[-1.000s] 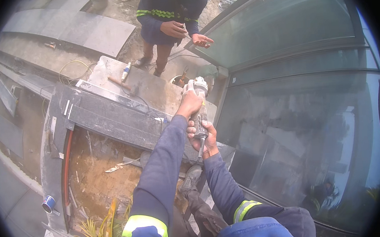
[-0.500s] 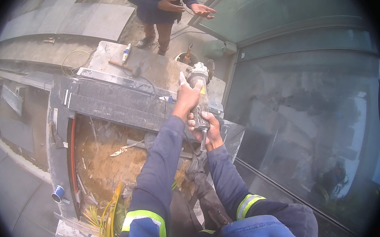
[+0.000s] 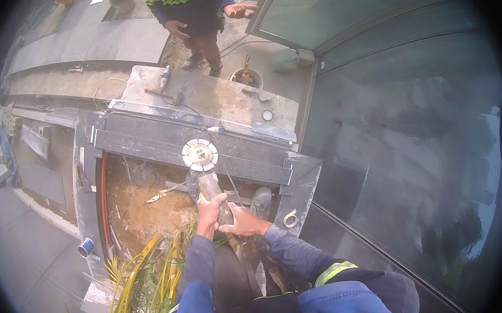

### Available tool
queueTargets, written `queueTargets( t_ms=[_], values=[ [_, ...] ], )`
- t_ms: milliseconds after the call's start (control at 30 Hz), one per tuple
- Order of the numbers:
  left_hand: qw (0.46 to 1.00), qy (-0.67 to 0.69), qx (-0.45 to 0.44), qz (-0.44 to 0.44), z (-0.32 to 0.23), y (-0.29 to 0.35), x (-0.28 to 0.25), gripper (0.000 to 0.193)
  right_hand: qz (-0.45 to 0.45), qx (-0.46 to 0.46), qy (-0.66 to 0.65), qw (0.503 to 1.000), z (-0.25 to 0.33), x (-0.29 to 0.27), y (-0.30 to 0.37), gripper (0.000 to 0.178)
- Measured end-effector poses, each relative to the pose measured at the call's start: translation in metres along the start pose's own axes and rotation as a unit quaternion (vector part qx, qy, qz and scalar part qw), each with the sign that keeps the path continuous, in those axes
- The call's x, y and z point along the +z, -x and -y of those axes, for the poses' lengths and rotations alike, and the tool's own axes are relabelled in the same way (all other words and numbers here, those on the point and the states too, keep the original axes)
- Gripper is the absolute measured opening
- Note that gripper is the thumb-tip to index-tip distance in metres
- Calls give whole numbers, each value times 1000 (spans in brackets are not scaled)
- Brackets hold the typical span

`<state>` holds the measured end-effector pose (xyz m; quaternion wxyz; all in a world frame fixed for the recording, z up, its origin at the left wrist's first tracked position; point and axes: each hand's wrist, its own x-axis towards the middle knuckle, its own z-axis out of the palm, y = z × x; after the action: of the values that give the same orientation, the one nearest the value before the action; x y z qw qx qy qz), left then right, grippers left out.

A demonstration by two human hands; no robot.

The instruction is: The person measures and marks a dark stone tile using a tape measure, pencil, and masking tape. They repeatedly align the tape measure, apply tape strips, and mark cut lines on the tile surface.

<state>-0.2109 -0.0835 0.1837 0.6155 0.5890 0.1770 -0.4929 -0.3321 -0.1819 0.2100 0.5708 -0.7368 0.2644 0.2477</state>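
Outdoor work site, hazy light; dark glass panels (image 3: pixel 377 124) fill the right of the frame, grey paving (image 3: pixel 44 281) the lower left. Angle grinder (image 3: pixel 213 193) at centre, body slanting down toward the wearer, pale segmented disc (image 3: pixel 199 155) at the far end with its face up to the camera. In the view, disc overlaps the dark stone ledge (image 3: pixel 252 169); contact cannot be told. Left hand (image 3: pixel 209 213) closed around the grinder body. Right hand (image 3: pixel 243 220) gripping its rear end, just beside the left.

Around it: ledge frames a bed of brown soil (image 3: pixel 150 213) with scraps. Reddish pipe (image 3: pixel 104 201) runs along the bed's left side. Roll of white tape (image 3: pixel 290 218) on the stone, right of the hands. Yellow-green palm fronds (image 3: pixel 146 274) at lower left of centre; blue-and-white can (image 3: pixel 86 247) farther left, tipped.

Beyond the ledge, upper middle: pale slab (image 3: pixel 215 104) carrying a hammer (image 3: pixel 164 95) and, near it, a white-and-blue tube (image 3: pixel 165 76). White bucket (image 3: pixel 257 83) behind the slab, orange-handled tool standing in it. Top of frame: co-worker (image 3: pixel 190 15) on foot, head cut off by the edge, one palm turned up.
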Motion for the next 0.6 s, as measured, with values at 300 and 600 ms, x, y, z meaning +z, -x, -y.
queueTargets(
  t_ms=[300, 600],
  values=[
    [997, -8, 76, -9, 18, 70, -18, 50, -326, -360, 297, 822, 54, -188, 36, 75],
    [967, -181, 178, 24, 2, 83, 75, 59, -310, -285, 264, 868, 91, -119, -64, 75]
  ],
)
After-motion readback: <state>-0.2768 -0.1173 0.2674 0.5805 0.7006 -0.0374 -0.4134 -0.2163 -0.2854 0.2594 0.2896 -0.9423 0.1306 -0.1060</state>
